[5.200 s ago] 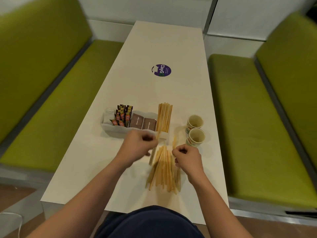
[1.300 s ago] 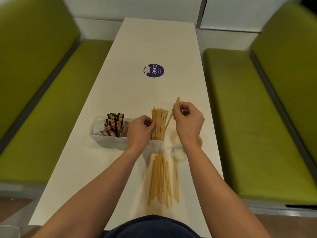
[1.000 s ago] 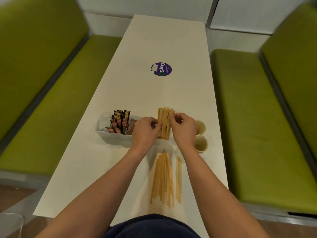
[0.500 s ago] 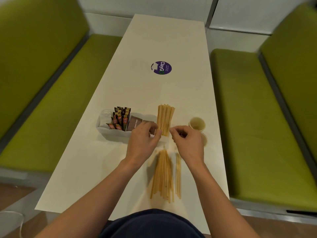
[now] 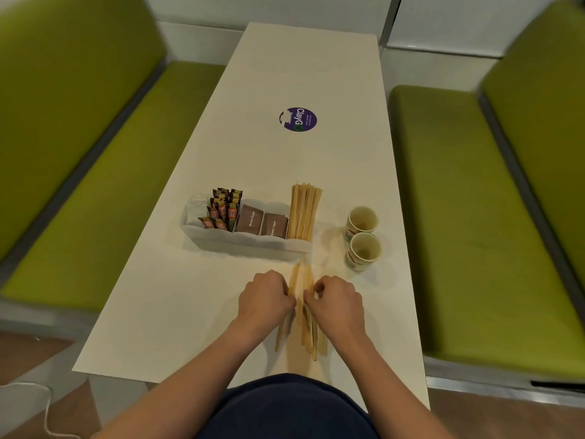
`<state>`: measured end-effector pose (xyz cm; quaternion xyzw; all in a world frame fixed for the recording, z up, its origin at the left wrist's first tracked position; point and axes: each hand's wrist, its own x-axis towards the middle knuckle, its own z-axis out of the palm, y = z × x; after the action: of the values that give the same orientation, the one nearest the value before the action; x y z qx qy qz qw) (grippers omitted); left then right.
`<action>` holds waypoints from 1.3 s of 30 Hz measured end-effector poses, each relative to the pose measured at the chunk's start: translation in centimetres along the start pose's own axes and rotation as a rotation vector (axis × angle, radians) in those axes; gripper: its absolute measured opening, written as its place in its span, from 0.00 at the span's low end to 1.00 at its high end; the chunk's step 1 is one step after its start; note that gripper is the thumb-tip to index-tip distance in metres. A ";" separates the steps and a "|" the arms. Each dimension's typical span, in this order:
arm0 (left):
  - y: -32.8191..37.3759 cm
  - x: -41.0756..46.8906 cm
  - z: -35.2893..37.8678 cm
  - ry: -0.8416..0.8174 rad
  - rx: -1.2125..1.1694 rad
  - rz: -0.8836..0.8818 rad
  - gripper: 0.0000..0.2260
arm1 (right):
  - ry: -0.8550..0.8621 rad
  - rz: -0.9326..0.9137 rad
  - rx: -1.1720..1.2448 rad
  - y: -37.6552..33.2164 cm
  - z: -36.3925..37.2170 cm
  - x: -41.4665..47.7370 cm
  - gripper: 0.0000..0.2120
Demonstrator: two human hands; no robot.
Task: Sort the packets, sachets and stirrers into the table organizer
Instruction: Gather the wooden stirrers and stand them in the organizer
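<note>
Hands | left hand (image 5: 265,300), right hand (image 5: 339,305) curled over loose stirrers (image 5: 311,338) | grip hidden under knuckles, cannot tell

The fingertips of the left grip (image 5: 266,301) and the right grip (image 5: 337,304) curl under, hidden from us, over the loose pale wooden stirrers (image 5: 311,343) on the white worktop (image 5: 190,299); whether either pinches one we cannot tell. The front wall of the translucent white plastic organizer (image 5: 247,246) hides its contents' lower ends. Small print on the round purple sticker (image 5: 298,119) is too fine for us to read.

Left hand (image 5: 266,297), right hand (image 5: 338,301), side by side, pinching stirrers (image 5: 311,340)
</note>
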<state>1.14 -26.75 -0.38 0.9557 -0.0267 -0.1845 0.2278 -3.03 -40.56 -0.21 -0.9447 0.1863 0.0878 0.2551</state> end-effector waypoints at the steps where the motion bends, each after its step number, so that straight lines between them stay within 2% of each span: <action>1: -0.1 0.2 -0.1 -0.007 -0.028 -0.014 0.05 | -0.009 0.019 0.008 -0.2 -0.1 0.2 0.10; 6: -0.7 1.2 -0.7 -0.035 -0.160 -0.047 0.03 | -0.029 0.096 0.116 -0.3 -0.2 0.7 0.09; 14: -1.2 1.3 -1.3 -0.124 -0.206 -0.088 0.03 | -0.072 0.143 0.259 0.4 -1.0 0.4 0.06; 19: -1.6 0.9 -1.5 -0.154 -0.217 -0.093 0.02 | -0.078 0.146 0.262 0.6 -1.1 0.3 0.09; 26: -0.7 -0.5 -5.1 -0.167 -0.342 0.015 0.02 | -0.069 0.155 0.254 0.5 -0.9 0.4 0.10; 29: 0.9 0.1 -8.2 -0.054 -0.450 0.152 0.03 | -0.072 0.142 0.265 0.6 -0.8 0.4 0.08; 34: 4.2 3.3 -12.4 0.282 -0.597 0.279 0.02 | -0.071 0.123 0.343 0.8 -1.0 0.1 0.06; 39: 5.3 6.9 -11.8 0.320 -0.612 0.277 0.03 | -0.029 0.096 0.475 1.2 -1.9 -0.5 0.07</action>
<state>12.02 -27.42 9.41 0.8474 -0.0637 0.0005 0.5271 -3.82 -42.36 1.03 -0.8468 0.2428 0.0674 0.4684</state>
